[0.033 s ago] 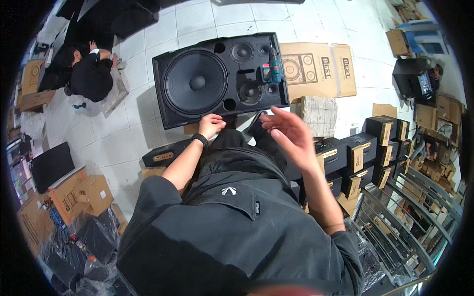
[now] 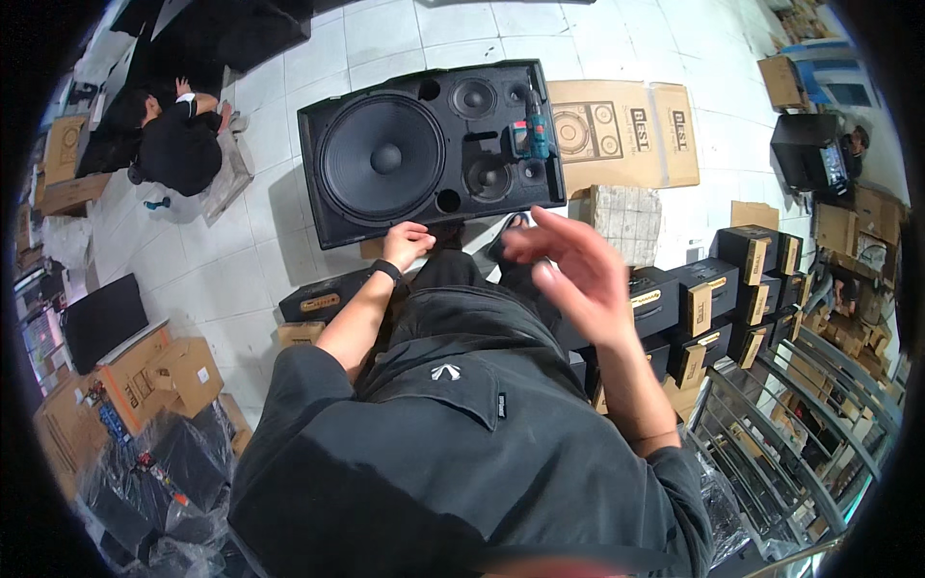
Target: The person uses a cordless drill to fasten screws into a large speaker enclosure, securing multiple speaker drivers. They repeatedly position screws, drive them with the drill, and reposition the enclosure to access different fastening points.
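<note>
A large black speaker cabinet point(image 2: 318, 217) lies on its back in front of me, with a big woofer point(image 2: 385, 157) at its left and smaller drivers at its right. A teal cordless drill point(image 2: 537, 130) rests on its right part. My left hand point(image 2: 407, 247) is at the cabinet's near edge with thumb and fingers drawn together; whether anything small is between them cannot be made out. My right hand point(image 2: 583, 275) is raised near the cabinet's near right corner, fingers apart and slightly blurred, holding nothing.
A flattened cardboard box point(image 2: 626, 135) lies right of the cabinet, near a pale block point(image 2: 624, 226). Stacked black amplifier-like units point(image 2: 708, 289) and a metal rack point(image 2: 790, 414) stand at the right. Another person point(image 2: 178, 144) crouches at the far left. Cartons point(image 2: 159, 380) stand at the left.
My right hand has shifted slightly to the right and its fingers have curled a little. My left hand stays by the cabinet's near edge.
</note>
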A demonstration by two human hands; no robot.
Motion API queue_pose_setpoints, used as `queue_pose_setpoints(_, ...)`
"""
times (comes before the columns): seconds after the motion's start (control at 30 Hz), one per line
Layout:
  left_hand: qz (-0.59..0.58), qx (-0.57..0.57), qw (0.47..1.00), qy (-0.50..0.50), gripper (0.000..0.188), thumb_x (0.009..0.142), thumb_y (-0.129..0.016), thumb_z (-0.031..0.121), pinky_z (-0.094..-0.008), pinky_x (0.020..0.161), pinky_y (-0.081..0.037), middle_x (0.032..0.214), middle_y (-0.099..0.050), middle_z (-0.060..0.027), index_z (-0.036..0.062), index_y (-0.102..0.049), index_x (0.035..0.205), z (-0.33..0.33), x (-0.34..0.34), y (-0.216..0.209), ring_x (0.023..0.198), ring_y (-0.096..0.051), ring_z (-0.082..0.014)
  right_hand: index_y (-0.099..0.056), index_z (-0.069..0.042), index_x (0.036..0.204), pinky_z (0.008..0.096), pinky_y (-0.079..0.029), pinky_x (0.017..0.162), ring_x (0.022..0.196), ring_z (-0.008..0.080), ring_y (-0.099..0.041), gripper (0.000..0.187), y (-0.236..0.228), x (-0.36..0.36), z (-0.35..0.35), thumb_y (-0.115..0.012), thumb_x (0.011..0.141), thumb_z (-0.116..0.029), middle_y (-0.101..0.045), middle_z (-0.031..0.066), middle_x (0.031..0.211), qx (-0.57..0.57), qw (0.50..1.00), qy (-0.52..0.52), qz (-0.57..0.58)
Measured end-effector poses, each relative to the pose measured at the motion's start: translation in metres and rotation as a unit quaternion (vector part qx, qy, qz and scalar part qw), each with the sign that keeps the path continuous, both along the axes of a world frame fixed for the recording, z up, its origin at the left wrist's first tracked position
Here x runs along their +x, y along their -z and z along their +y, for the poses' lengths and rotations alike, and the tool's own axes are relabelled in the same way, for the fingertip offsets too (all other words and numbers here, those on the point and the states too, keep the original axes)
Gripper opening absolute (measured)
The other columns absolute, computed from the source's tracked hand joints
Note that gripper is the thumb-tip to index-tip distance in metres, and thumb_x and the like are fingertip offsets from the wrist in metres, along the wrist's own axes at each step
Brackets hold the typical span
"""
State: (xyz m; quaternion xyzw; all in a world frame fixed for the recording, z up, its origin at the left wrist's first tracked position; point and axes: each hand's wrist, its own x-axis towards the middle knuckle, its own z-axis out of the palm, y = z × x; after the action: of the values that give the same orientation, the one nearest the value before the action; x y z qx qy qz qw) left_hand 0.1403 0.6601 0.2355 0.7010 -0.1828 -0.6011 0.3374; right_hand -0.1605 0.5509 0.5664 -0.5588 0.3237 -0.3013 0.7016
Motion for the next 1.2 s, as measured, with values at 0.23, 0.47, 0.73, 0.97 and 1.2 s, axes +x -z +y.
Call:
queue_pose_setpoints(0.23,-0.103,0.014,0.989,-0.108,0.034,0.080,-0.090,0.010,-0.0307,0.069,-0.059,0.093,-0.075,-0.0082,0.0013,-0.071,0.107,0.011,-0.011,0.019,0.081,-0.071,-0.0156,-0.068,-0.011,0.106,0.0324,-0.053,0.048,0.062,0.0226,-0.067,0.012,-0.170,-0.012,-0.059,-0.073,0.096,-0.009,-0.071,0.0104,0.087,0.016,0.986,-0.051,-0.159)
queue_pose_setpoints(0.47,-0.152,-0.091,0.968,-0.176,0.022,0.088,-0.082,0.004,-0.0273,0.079,-0.057,0.099,-0.077,-0.0085,0.0009,-0.072,0.108,-0.066,-0.061,0.060,0.088,-0.071,-0.0138,-0.070,-0.005,0.106,0.0336,-0.055,0.068,0.074,0.0204,-0.066,0.010,-0.106,-0.052,-0.132,-0.067,0.097,-0.008,-0.072,0.0125,0.097,0.045,0.984,-0.137,-0.107)
queue_pose_setpoints(0.73,-0.316,-0.105,0.929,-0.162,0.011,0.082,-0.081,0.001,-0.0310,0.078,-0.061,0.087,-0.079,-0.0105,0.0028,-0.074,0.090,-0.181,-0.078,0.154,0.082,-0.078,-0.0190,-0.053,0.000,0.145,0.0294,-0.054,0.093,0.101,0.0131,-0.066,0.046,0.231,-0.188,-0.083,-0.062,0.101,0.001,-0.068,0.0095,0.121,0.241,0.920,0.116,0.285)
queue_pose_setpoints(0.97,-0.380,-0.050,0.913,-0.140,0.011,0.081,-0.081,0.002,-0.0354,0.074,-0.060,0.085,-0.078,-0.0126,0.0048,-0.073,0.088,-0.223,-0.082,0.224,0.081,-0.078,-0.0250,-0.059,-0.001,0.138,0.0270,-0.057,0.067,0.083,0.0140,-0.071,0.039,0.308,-0.341,0.033,-0.065,0.100,-0.009,-0.073,0.0086,0.103,0.327,0.826,0.055,0.455)
queue_pose_setpoints(1.2,-0.404,-0.045,0.902,-0.143,0.011,0.083,-0.079,0.000,-0.0343,0.074,-0.060,0.087,-0.078,-0.0133,0.0012,-0.072,0.091,-0.218,-0.094,0.252,0.082,-0.078,-0.0240,-0.059,-0.003,0.140,0.0293,-0.059,0.070,0.086,0.0177,-0.074,0.042,0.316,-0.350,0.071,-0.068,0.100,-0.014,-0.074,0.0123,0.109,0.403,0.787,-0.017,0.468)
